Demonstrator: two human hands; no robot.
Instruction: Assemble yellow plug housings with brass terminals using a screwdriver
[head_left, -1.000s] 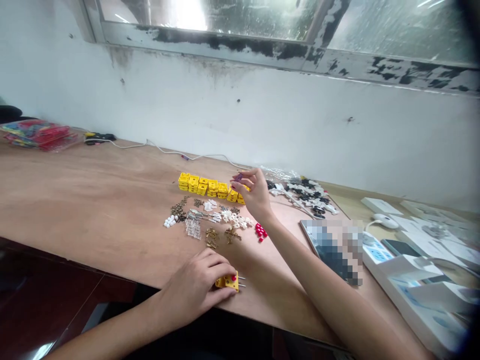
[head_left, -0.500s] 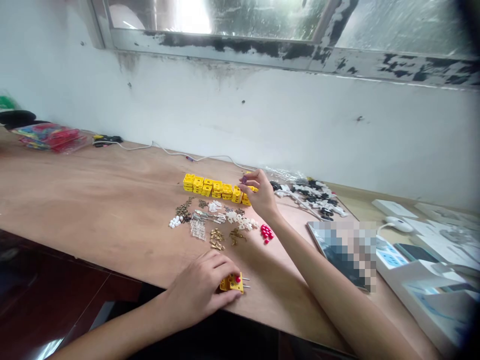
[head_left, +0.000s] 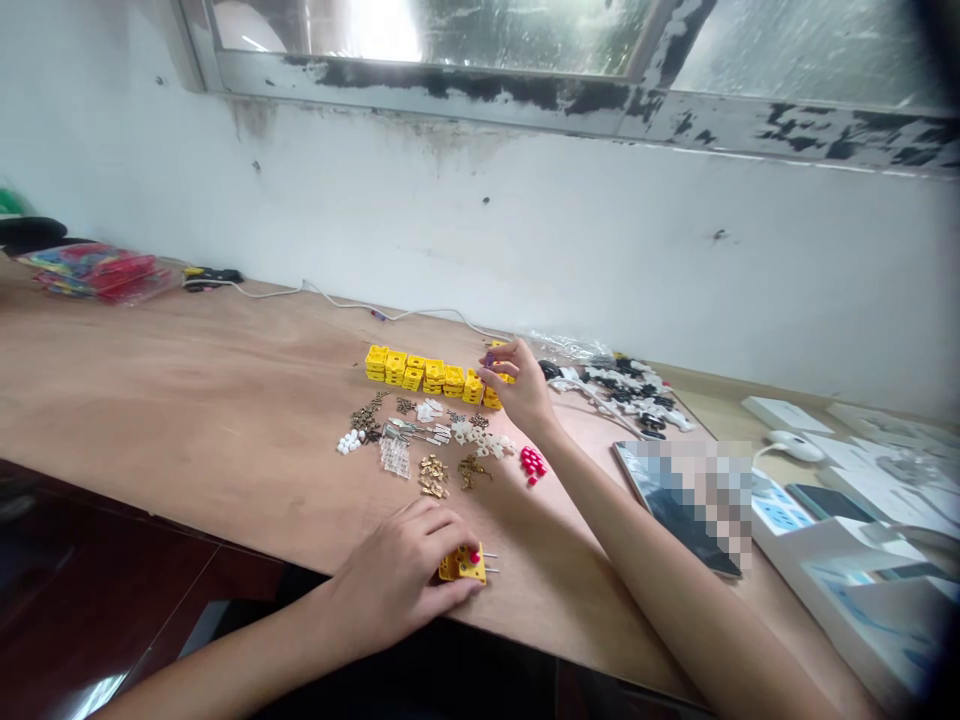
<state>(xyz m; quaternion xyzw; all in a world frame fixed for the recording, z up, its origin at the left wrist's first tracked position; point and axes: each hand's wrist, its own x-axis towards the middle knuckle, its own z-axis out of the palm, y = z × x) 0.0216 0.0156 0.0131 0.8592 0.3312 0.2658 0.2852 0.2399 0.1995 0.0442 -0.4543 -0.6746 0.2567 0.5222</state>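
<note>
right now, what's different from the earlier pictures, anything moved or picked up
Only the view visibly changed: it swung slightly left, shifting things rightward in the picture. Nothing was visibly taken or let go. The left hand still holds the yellow housing; the right hand still pinches a small purple thing near the yellow stacks.

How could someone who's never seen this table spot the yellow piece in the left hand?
On the wooden table, go to the edge nearest the person. There the left hand grips a yellow piece. Unlike the yellow stacks farther back, it shows a red knob and two thin metal pins sticking out to the right.
</note>
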